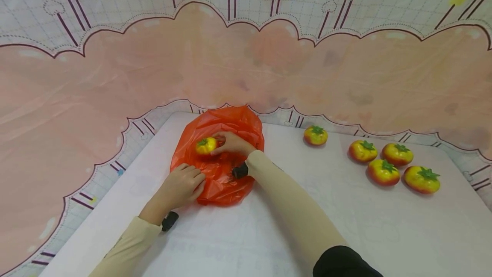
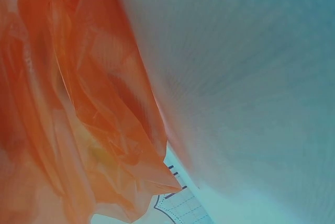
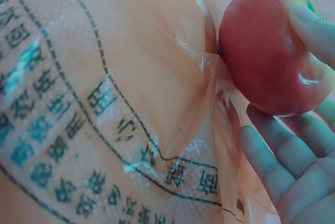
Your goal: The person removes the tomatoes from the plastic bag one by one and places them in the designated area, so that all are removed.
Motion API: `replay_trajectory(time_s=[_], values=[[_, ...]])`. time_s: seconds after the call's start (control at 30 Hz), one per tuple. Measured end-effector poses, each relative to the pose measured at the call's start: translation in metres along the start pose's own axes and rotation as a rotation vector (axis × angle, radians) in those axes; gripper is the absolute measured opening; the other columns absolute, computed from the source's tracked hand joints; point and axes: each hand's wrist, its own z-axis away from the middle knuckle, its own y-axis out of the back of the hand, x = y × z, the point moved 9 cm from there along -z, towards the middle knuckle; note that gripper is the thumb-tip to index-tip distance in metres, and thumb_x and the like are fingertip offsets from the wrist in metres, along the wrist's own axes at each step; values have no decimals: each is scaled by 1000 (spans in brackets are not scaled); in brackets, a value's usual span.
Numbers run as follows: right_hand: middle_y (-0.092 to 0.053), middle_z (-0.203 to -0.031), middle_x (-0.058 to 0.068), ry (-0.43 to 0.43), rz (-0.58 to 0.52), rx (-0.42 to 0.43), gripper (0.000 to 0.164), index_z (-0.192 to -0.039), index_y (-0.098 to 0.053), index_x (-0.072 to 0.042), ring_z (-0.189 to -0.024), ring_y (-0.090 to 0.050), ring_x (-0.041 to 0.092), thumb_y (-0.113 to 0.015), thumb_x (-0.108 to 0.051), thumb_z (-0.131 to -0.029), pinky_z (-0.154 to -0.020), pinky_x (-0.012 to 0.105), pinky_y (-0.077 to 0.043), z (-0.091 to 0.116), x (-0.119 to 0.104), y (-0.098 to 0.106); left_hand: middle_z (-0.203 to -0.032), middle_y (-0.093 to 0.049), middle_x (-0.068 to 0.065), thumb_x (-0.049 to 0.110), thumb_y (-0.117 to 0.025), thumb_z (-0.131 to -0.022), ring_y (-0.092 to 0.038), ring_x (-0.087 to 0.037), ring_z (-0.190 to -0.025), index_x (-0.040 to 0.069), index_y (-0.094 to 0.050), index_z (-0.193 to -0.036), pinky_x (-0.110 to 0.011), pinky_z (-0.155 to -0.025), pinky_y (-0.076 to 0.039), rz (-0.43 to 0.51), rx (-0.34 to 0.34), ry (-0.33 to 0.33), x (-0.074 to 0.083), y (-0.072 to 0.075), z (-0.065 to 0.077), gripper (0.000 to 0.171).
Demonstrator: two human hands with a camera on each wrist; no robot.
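I am watching the right hand (image 1: pixel 230 143) curling its fingers (image 3: pixel 309 25) around a smooth, round tomato (image 1: pixel 206 145), grasping it on top of the orange plastic bag (image 1: pixel 223 140). The left hand (image 1: pixel 183 185) is lying with relaxed fingers flat on the bag's near edge, pressing the thin, crinkled film against the white table (image 1: pixel 269 234). Whether anything is sitting inside the bag, I cannot tell. Five more glossy tomatoes (image 1: pixel 384 172) are resting on the table well off to the right.
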Motion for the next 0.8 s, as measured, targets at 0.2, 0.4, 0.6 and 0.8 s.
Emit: replay_trajectory(time_s=[0.2, 0.4, 0.6, 0.8], values=[[-51, -139, 2, 27, 8, -21, 62, -136, -47, -21, -127, -47, 21, -73, -30, -80, -104, 37, -43, 2, -1, 0, -80, -72, -5, 23, -78, -71, -64, -19, -72, 8, -71, -86, -34, -73, -53, 0, 0, -2, 1, 1, 0, 22], [-54, -137, 2, 31, -4, -11, 60, -136, -50, -21, -124, -50, 20, -73, -27, -80, -102, 34, -45, 6, -4, 3, -79, -72, -5, 22, -77, -71, -64, -19, -72, 8, -71, -85, -34, -73, -53, -4, 9, -10, 3, 4, 0, 21], [-53, -137, 3, 23, -3, -11, 61, -137, -48, -20, -125, -50, 21, -72, -25, -81, -103, 36, -44, 8, -5, 7, -80, -72, -5, 22, -78, -71, -65, -19, -74, 7, -71, -86, -34, -74, -54, -4, -7, 0, 2, 3, 0, 21], [-54, -137, 3, 30, -28, -9, 61, -137, -48, -19, -124, -50, 21, -72, -23, -81, -105, 36, -42, 9, -7, 10, -79, -72, -5, 21, -77, -72, -65, -19, -73, 8, -71, -85, -34, -74, -53, -11, -5, 1, 1, 2, 0, 20]])
